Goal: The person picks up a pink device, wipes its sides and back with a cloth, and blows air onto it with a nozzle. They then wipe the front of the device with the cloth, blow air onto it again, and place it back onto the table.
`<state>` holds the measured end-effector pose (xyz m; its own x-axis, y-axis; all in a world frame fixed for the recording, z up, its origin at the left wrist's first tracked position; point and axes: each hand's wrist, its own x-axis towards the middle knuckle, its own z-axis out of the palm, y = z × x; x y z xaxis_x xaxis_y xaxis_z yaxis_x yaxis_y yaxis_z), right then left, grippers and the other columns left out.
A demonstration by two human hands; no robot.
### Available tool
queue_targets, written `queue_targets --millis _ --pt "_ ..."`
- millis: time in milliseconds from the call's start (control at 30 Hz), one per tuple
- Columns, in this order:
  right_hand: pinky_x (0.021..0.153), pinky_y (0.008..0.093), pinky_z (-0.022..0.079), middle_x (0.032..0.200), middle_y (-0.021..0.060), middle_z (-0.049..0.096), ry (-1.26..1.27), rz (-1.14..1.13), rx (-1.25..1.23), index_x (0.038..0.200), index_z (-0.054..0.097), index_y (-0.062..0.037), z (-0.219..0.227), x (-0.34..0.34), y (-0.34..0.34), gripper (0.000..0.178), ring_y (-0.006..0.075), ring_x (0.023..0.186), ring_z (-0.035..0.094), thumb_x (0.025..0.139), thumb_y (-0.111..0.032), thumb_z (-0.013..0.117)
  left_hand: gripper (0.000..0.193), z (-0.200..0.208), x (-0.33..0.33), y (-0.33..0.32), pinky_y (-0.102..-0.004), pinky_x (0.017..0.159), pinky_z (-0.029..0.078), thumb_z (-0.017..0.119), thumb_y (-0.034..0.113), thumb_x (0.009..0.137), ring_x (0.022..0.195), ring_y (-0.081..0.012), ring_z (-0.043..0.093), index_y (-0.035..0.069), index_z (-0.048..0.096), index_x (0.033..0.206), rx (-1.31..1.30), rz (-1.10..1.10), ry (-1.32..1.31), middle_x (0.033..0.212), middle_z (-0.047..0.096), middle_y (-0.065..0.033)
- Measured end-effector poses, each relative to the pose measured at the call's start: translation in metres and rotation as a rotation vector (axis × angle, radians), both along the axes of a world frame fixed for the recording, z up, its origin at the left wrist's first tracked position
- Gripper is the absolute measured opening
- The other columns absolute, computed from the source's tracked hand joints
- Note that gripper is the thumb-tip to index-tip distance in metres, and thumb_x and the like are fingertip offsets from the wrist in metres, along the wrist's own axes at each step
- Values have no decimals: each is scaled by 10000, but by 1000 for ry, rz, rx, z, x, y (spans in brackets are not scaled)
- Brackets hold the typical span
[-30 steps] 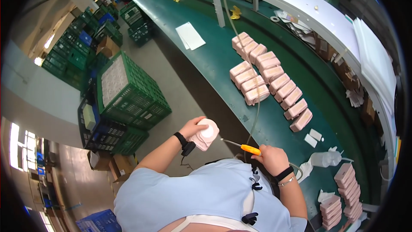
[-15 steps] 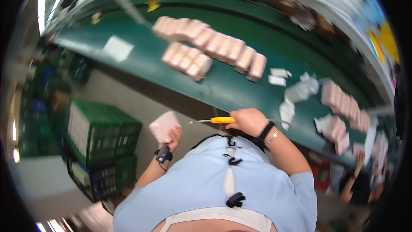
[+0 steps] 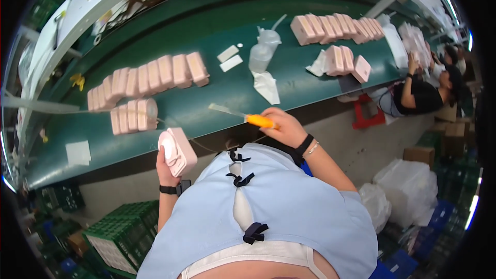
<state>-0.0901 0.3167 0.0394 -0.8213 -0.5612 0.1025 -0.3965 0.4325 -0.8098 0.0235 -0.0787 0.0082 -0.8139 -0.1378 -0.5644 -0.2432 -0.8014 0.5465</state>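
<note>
My left hand [image 3: 167,168] grips a pink, block-shaped device [image 3: 185,150] by its side, just off the near edge of the green bench. A round white part shows on the device's face. In my right hand [image 3: 285,130] is an orange-handled screwdriver [image 3: 261,121], its thin shaft smeared by motion and pointing left over the bench edge. The shaft's tip is apart from the device. Closest to my left hand on the bench is a short row of pink devices [image 3: 133,116], with a longer row [image 3: 150,76] behind it.
The green bench [image 3: 227,90] carries two small white blocks [image 3: 231,62], a translucent plastic bag [image 3: 262,51] and more pink devices [image 3: 338,28] at right. A co-worker [image 3: 429,90] sits at the far right near a red stool [image 3: 368,113]. Green crates [image 3: 124,232] stand at lower left.
My view has swung to the right, showing more of the bench's right side and the co-worker. The pink device has been turned, so its round white part now shows.
</note>
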Motion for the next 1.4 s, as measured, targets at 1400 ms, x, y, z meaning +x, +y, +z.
queue_targets --millis 1400 --pt "854 317 553 1257 128 609 296 -1071 -410 1368 467 -9 25 -64 327 622 220 1081 649 800 35 715 699 105 -315 526 -389 877 540 733 309 872 1056 -220 607 33 311 1357 -190 -1281 264 1234 518 -141"
